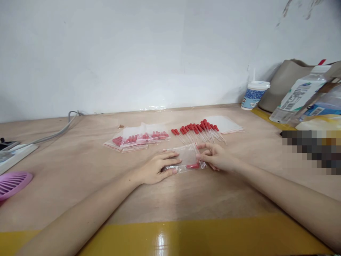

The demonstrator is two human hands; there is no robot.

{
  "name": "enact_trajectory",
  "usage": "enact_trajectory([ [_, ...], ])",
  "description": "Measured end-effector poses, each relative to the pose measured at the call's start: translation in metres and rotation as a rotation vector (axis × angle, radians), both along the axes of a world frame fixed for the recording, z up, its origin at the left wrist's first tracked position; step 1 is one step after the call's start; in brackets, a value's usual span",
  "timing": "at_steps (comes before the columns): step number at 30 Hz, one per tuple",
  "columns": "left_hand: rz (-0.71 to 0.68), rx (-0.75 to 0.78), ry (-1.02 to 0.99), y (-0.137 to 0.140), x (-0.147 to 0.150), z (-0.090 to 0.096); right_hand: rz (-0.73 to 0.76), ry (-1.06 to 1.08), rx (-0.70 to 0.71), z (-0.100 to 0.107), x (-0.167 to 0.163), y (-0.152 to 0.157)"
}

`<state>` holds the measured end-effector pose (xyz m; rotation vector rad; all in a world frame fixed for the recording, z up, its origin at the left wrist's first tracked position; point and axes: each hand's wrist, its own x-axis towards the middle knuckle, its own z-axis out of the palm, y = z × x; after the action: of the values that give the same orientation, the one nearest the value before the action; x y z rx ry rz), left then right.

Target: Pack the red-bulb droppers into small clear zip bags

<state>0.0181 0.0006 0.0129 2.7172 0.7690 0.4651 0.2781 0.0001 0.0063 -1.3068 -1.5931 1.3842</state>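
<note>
A small clear zip bag [186, 154] lies on the table in front of me. Inside its lower right part is a dropper with a red rubber bulb [193, 166]. My left hand [154, 168] rests flat over the left end of the bag, fingers spread. At the right, my right hand [217, 157] pinches the red-lined edge of the bag between thumb and fingers. Just beyond lie several loose droppers [199, 128], red bulbs pointing away and clear stems toward me. To their left is an overlapping group of filled zip bags [133, 138] with red bulbs showing through.
Behind the loose droppers sits a flat stack of clear bags [226, 124]. A lidded paper cup [255, 95], a plastic bottle [299, 94] and a grey bin [279, 83] stand at the right. Leftward are a grey cable [60, 131] and a pink slatted object [13, 185].
</note>
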Motion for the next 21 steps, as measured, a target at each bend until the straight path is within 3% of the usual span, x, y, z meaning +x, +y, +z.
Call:
enact_trajectory([
  [2, -0.011, -0.003, 0.027, 0.001, 0.0, 0.001, -0.113, -0.059, 0.183, -0.002, 0.004, 0.009],
  [5, -0.016, -0.012, 0.099, 0.001, 0.0, 0.003, -0.224, -0.309, 0.509, 0.003, 0.006, 0.029],
  [8, 0.006, -0.019, 0.18, 0.002, 0.0, 0.004, -0.235, -0.553, 0.638, 0.015, -0.002, 0.052],
  [14, 0.001, 0.003, 0.229, 0.003, -0.001, 0.004, -0.263, -0.796, 0.526, 0.025, -0.045, 0.089],
  [21, -0.011, 0.022, 0.217, 0.004, -0.002, 0.001, -0.277, -0.852, 0.393, 0.026, -0.067, 0.107],
])
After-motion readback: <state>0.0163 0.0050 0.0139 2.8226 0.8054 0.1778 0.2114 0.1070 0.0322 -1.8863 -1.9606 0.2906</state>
